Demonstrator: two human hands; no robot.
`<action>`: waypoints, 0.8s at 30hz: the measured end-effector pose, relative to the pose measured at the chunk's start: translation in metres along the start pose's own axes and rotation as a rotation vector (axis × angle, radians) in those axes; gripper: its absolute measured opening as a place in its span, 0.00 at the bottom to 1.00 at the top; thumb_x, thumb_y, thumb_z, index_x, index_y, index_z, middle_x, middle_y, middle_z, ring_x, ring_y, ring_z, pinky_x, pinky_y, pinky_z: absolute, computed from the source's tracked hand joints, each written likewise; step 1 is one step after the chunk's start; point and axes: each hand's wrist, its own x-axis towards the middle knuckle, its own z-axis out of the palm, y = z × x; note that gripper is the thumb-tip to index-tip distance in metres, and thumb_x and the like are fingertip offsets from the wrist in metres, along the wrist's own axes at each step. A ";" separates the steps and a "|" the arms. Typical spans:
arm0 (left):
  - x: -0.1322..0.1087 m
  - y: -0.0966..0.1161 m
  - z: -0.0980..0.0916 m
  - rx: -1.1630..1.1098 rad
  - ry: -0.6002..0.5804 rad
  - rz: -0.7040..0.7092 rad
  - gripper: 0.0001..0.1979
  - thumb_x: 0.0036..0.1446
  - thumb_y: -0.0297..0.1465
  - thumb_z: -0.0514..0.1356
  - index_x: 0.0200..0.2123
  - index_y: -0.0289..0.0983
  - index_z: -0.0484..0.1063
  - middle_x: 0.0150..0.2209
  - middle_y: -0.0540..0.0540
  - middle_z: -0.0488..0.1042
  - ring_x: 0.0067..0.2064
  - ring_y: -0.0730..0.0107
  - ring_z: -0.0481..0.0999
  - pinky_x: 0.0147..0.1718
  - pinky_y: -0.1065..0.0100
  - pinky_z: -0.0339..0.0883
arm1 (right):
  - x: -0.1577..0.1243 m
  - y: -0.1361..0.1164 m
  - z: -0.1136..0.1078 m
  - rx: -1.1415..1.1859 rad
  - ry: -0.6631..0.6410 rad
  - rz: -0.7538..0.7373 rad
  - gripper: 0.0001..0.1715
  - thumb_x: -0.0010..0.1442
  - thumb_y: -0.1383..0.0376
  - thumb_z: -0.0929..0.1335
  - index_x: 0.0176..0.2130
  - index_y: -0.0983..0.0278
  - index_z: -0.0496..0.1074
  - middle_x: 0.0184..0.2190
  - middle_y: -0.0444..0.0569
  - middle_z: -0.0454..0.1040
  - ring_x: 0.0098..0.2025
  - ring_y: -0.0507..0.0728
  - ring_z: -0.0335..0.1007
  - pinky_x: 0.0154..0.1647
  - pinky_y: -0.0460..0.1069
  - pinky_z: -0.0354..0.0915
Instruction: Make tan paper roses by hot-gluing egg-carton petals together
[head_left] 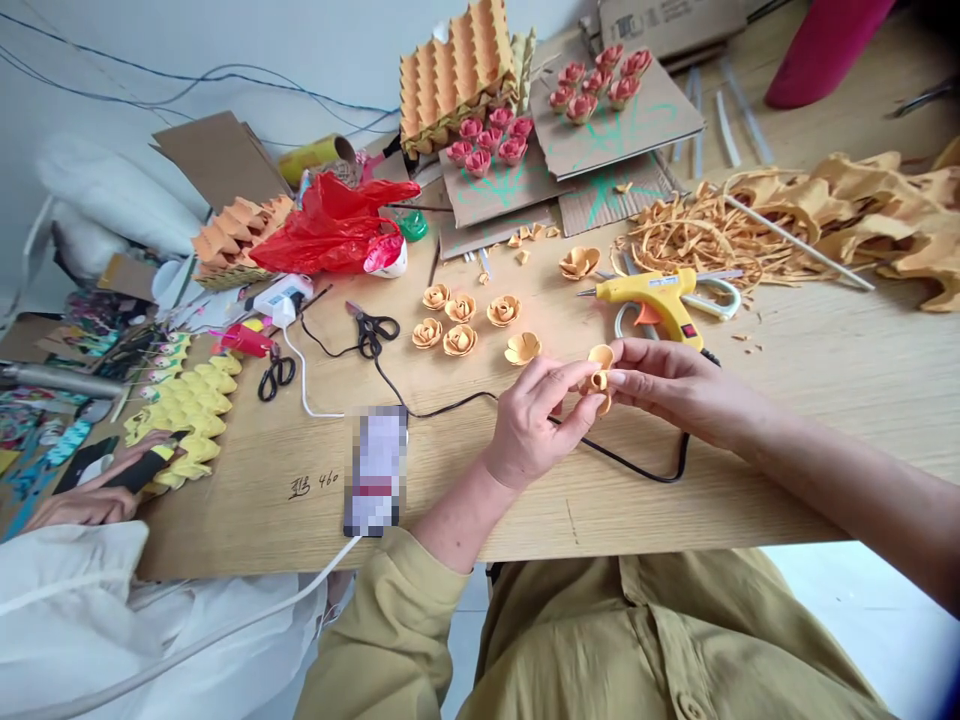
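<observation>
My left hand (534, 420) and my right hand (670, 382) meet above the wooden table (825, 400), both pinching one small orange paper flower (600, 370) between their fingertips. Each hand is closed on it. Just beyond my right hand lies a yellow glue gun (656, 298), its black cord running under my hands. Several finished orange paper flowers (459, 322) sit on the table past my left hand, the nearest being a single flower (523, 348).
A phone (375, 470) lies near the table's front edge. Black scissors (371, 330) and a second pair (276, 375) lie left. Cardboard with red flowers (491, 140), an egg tray (454, 70), a red bag (330, 225) and orange scraps (697, 235) stand behind. Another person's hand (90, 495) works at left.
</observation>
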 end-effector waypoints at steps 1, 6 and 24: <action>0.000 -0.001 -0.002 -0.003 -0.018 -0.010 0.11 0.65 0.33 0.59 0.49 0.38 0.74 0.36 0.49 0.73 0.26 0.78 0.66 0.32 0.72 0.71 | 0.000 -0.001 0.000 0.022 0.008 0.017 0.12 0.57 0.55 0.76 0.35 0.60 0.77 0.31 0.42 0.76 0.34 0.51 0.72 0.43 0.50 0.69; 0.001 -0.004 -0.009 -0.057 -0.017 -0.039 0.17 0.66 0.36 0.57 0.56 0.39 0.70 0.38 0.47 0.71 0.29 0.76 0.67 0.32 0.70 0.71 | -0.003 -0.005 -0.001 0.021 -0.006 0.136 0.17 0.54 0.50 0.75 0.33 0.60 0.77 0.31 0.46 0.78 0.34 0.55 0.74 0.40 0.52 0.72; 0.005 -0.007 -0.001 -0.200 -0.125 -0.150 0.06 0.57 0.23 0.63 0.38 0.37 0.71 0.39 0.46 0.76 0.41 0.70 0.76 0.37 0.70 0.71 | -0.005 -0.008 0.001 -0.401 0.055 0.021 0.23 0.59 0.44 0.69 0.37 0.59 0.77 0.32 0.48 0.78 0.35 0.58 0.73 0.39 0.53 0.70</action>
